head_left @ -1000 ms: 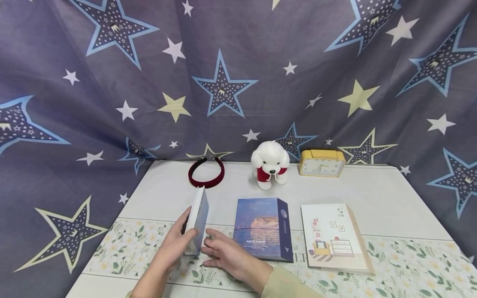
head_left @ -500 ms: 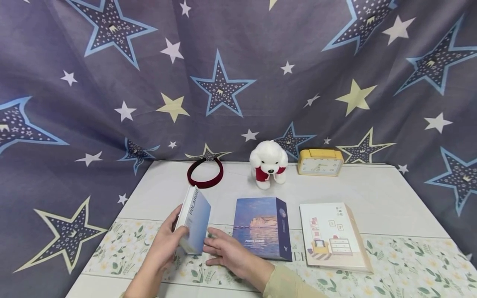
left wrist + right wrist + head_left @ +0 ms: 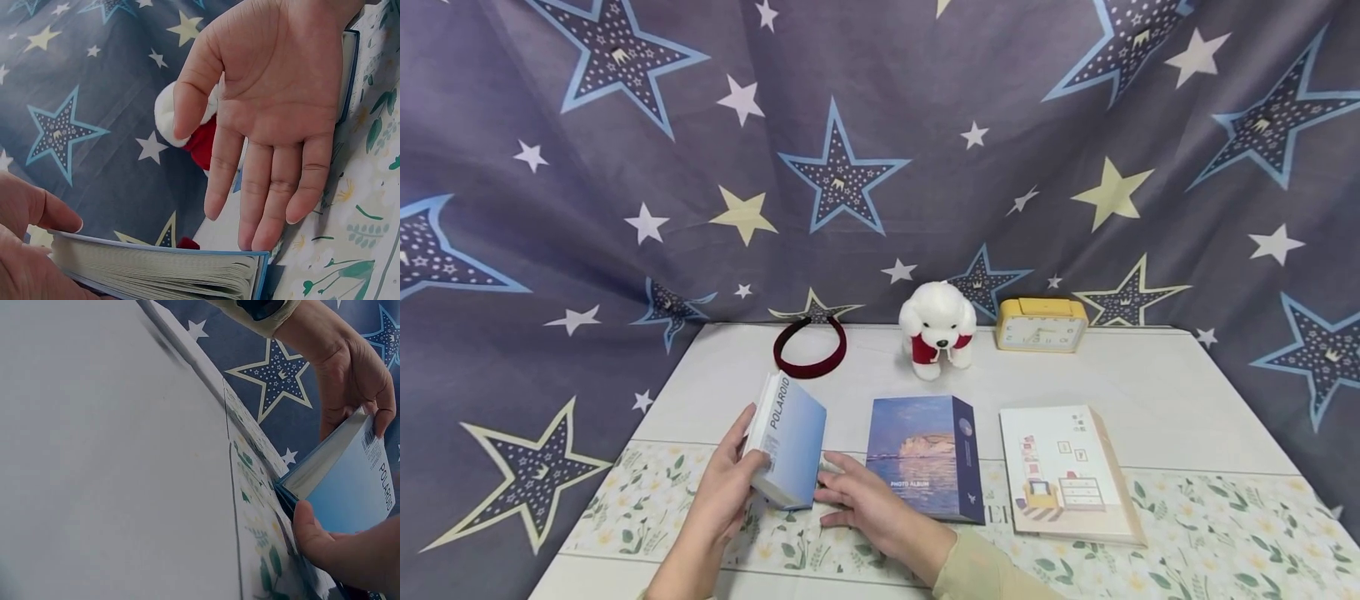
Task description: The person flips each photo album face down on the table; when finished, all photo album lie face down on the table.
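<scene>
My left hand (image 3: 718, 483) grips a light blue album marked POLAROID (image 3: 793, 442) by its left side, thumb on the cover. The album stands tilted, its lower edge close over the floral cloth. In the left wrist view its page block (image 3: 156, 272) faces the camera. My right hand (image 3: 872, 504) is beside the album's right edge, fingers extended and fingertips right at that edge. The left wrist view shows this palm (image 3: 275, 106) with its fingers straight. A PHOTO ALBUM with a seaside cliff cover (image 3: 917, 454) lies just right, partly behind the right hand.
A cream album with a drawn room (image 3: 1067, 475) lies further right. Along the back are a dark red headband (image 3: 812, 368), a white plush dog (image 3: 937, 329) in red and a yellow clock (image 3: 1042, 325). A starry curtain (image 3: 880, 150) hangs behind the table (image 3: 730, 354).
My left hand has turned the album so its POLAROID cover faces up and toward the camera more, leaning left. The right hand has stayed near its right edge, almost still.
</scene>
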Action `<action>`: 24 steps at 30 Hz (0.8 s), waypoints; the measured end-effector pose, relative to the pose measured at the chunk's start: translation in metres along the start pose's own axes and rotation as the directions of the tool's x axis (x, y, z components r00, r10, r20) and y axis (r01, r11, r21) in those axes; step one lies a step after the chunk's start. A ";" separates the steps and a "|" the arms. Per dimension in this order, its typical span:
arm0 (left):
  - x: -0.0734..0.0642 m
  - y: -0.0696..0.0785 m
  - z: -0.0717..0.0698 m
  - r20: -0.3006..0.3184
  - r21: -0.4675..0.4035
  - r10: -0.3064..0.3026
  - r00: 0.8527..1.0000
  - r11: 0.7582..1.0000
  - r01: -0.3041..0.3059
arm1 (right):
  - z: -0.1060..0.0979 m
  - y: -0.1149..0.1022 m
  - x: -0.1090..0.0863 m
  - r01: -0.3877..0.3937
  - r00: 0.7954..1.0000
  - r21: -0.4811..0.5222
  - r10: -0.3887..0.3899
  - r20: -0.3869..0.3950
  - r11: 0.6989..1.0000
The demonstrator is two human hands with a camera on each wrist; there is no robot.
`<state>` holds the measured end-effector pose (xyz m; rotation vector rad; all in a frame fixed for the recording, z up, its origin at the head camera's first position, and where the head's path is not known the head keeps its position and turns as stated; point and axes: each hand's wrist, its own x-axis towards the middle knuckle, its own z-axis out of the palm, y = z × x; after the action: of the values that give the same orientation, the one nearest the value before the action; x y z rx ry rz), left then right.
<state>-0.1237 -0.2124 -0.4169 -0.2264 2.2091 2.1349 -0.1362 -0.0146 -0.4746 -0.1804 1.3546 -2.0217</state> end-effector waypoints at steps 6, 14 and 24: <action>0.001 0.002 -0.001 -0.021 -0.054 -0.013 1.000 0.998 0.012 | 0.002 -0.002 -0.002 0.019 1.000 0.002 -0.019 -0.005 1.000; 0.002 0.002 0.000 -0.012 -0.093 -0.039 0.999 0.995 0.037 | 0.004 -0.002 -0.005 0.056 0.998 0.000 -0.056 -0.018 0.998; 0.003 -0.001 -0.002 -0.011 -0.155 -0.080 0.997 0.985 0.077 | 0.003 -0.004 -0.008 0.049 0.998 -0.021 -0.050 -0.025 0.999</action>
<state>-0.1261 -0.2141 -0.4177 -0.3348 2.0088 2.2703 -0.1305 -0.0110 -0.4676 -0.2002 1.3995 -2.0583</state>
